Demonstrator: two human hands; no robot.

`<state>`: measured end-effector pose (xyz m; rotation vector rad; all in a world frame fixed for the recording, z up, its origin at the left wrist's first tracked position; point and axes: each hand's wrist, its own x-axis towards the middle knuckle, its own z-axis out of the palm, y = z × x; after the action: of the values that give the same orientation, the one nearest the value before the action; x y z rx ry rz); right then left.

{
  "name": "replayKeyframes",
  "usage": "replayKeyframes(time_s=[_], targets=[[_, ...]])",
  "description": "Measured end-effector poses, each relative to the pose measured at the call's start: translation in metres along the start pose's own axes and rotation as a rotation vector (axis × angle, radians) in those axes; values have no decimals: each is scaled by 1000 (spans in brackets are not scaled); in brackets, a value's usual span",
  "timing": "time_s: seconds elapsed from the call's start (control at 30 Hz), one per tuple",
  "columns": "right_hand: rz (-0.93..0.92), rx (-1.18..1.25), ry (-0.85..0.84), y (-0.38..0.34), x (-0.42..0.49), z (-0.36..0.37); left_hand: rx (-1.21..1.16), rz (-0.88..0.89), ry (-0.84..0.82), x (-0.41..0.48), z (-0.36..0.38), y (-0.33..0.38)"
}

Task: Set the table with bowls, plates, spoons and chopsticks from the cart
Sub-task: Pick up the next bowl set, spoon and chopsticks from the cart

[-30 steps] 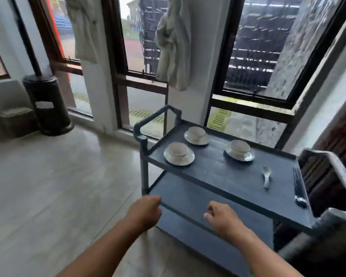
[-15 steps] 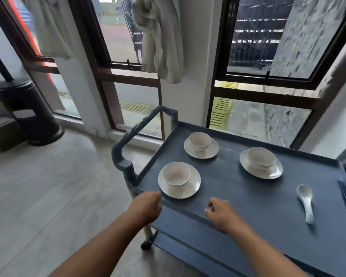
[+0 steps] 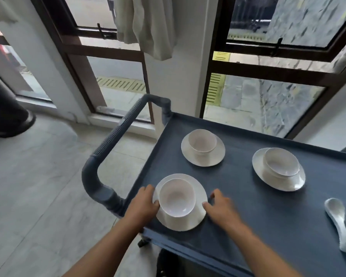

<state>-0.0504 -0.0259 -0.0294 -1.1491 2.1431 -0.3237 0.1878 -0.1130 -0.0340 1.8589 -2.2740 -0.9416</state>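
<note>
Hands frame the nearest place setting on the top shelf of the dark blue plastic cart. That setting is a round white ceramic plate with a small white ceramic bowl standing upright on it, at the shelf's near-left corner, close to the front edge.

The left hand is at the plate's left rim. Its fingers curl round the outer edge, and its thumb lies over the rim, just beside the bowl's wall, so it pinches the plate. The right hand is at the opposite rim. Its thumb touches the plate's right edge, and its bent fingers reach down to the shelf just beside it. Motion blur hides whether this hand has hold of the plate or only rests against it. Both forearms reach in from the bottom of the view.

Further back on the shelf sits a second white plate carrying a second white bowl. To the right, well apart from both, a third white plate holds a third white bowl set off-centre toward its far rim. A white ceramic soup spoon lies flat near the right edge of the view, bowl end pointing away and handle toward the front.

The cart's ribbed grey-blue push handle loops out from its left side over the pale grey tiled floor. Behind the cart stand dark brown window frames, with a pale cloth hanging between them.
</note>
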Motion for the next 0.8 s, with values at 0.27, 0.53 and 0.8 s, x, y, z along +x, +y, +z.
replayKeyframes(time_s=[0.27,0.53,0.8], targets=[[106,52,92,-7,3,22,-116,70,-98,30,5,-9],[184,109,151,1,12,21,-258,38,-182,57,2,-1],[185,286,353,43,0,-26,-773,47,-594,79,-4,62]])
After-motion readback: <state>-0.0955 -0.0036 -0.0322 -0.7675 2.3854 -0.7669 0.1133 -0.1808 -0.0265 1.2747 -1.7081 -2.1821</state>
